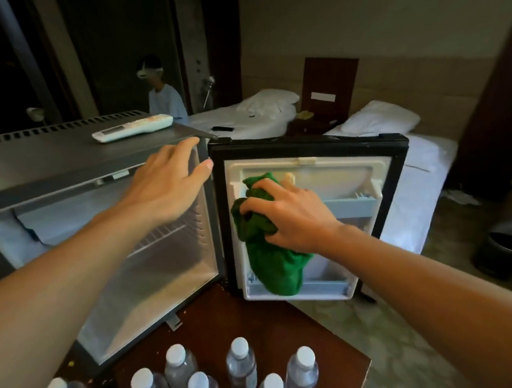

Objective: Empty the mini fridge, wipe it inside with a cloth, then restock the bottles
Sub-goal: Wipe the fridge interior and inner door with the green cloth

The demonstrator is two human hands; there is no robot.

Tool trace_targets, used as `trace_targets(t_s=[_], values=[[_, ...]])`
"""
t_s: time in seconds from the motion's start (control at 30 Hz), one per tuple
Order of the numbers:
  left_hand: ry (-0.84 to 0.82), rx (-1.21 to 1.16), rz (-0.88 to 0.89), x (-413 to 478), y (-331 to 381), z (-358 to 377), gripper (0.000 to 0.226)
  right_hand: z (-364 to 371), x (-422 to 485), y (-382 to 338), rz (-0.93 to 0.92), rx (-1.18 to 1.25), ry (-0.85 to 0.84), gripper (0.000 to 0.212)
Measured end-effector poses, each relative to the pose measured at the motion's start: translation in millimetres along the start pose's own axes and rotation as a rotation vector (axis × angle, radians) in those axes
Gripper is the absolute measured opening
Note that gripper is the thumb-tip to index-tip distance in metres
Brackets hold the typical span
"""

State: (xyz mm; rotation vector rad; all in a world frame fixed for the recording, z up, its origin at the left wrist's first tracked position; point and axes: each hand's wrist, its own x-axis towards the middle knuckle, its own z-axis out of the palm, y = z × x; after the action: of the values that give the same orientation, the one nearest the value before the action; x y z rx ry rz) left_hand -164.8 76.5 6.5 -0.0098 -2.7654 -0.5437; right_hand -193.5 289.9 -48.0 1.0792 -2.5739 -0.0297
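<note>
Green cloth (271, 253) is bunched in the right hand (293, 215), fingers curled round it, pressed to the open door's (399, 164) inner panel. Left hand (168, 182), fingers straight, lies at the fridge's (62, 160) top front edge. Emptying looks done, wiping underway, restocking left. Seven bottles (241, 369) stand at the table's (258, 322) front edge; one cloth.

Left hand (168, 182) and right hand (293, 218), bare; left forearm (70, 269) and right forearm (438, 274), unsleeved to frame edge; fingernails (208, 166) short.

Right hand (293, 212), green cloth (272, 263) against open door (401, 182); left hand (168, 182) on mini fridge (62, 160)
</note>
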Motion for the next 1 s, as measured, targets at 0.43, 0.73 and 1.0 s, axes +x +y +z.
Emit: trace_targets(t_s=[0.43, 0.73, 1.0], values=[[-0.089, -0.033, 0.051, 141.2, 76.2, 62.5, 0.052, -6.7, -41.6, 179.4, -0.461, -0.258, 0.267, 0.034], [-0.235, 0.302, -0.106, 172.1, 88.5, 94.2, 0.047, 20.3, -54.0, 237.4, -0.590, -0.149, 0.219, 0.025], [-0.247, 0.304, -0.108, 177.7, 89.9, 99.1, 0.032, 37.3, -40.1, 241.2, -0.511, -0.201, 0.176, 0.034]])
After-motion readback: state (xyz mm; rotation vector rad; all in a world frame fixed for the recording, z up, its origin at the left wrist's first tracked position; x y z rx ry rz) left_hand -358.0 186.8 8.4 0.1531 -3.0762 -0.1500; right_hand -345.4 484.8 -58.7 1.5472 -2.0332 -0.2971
